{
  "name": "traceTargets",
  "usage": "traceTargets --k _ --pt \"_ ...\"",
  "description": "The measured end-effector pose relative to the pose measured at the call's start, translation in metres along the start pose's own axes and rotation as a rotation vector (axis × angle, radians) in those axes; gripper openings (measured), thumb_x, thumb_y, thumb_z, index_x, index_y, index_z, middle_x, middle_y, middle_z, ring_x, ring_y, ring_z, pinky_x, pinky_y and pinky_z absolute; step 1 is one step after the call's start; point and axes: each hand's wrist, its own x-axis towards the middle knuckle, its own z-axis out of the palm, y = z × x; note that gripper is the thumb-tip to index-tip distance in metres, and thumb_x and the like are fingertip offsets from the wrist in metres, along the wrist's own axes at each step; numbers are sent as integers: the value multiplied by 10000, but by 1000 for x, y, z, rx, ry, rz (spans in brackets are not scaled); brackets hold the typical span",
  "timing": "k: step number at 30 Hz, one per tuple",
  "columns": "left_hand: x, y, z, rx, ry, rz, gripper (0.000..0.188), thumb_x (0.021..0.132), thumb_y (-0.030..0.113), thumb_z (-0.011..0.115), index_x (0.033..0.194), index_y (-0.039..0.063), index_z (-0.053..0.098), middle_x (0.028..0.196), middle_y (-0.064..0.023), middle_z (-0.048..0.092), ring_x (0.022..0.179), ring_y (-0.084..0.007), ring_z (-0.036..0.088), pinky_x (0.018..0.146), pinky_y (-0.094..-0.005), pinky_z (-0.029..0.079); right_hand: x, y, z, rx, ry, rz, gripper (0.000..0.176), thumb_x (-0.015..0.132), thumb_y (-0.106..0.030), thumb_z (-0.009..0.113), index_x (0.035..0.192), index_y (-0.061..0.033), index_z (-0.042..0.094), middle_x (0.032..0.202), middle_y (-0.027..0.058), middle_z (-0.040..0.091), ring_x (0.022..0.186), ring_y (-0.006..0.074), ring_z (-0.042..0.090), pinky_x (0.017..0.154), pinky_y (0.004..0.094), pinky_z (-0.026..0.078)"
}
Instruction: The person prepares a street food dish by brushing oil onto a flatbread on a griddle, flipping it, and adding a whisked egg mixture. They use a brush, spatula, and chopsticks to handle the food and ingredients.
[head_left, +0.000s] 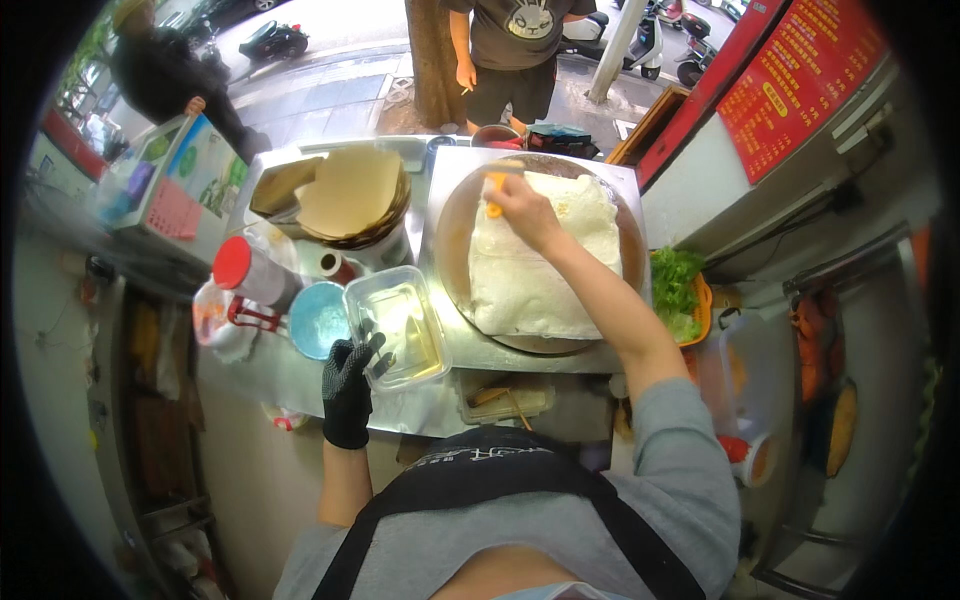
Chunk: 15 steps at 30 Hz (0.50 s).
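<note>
In a black knitted glove, my left hand grips the near left corner of a clear plastic container. A shallow yellowish liquid, like oil, lies inside it. My bare right hand holds a tool with an orange handle and a flat, blurred head; whether it is a brush or a scraper I cannot tell. The tool is at the far left corner of a large, pale, square sheet of dough. Beneath the dough is a round griddle, its rim showing around the edges.
A light-blue bowl, a red-lidded jar and a stack of brown paper bags stand left. Lettuce fills an orange basket at right. One person stands beyond the counter, another at far left.
</note>
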Motion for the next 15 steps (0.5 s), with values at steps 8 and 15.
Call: traceTargets --k 8,15 --pt "-1 -4 0 -60 -7 24 149 850 68 583 966 30 497 1220 -114 530 1033 -217 579 834 -391 510 -7 -17 9 742 127 160 170 881 -207 566 992 -78 577 939 84 593 790 193 603 641 301 529" --pt "-4 3 7 -78 -64 20 122 855 68 572 937 23 494 1235 -116 522 1056 -227 559 857 -409 499 -28 83 -41 730 701 1122 287 894 -265 536 949 15 571 730 76 568 471 124 540 441 243 509"
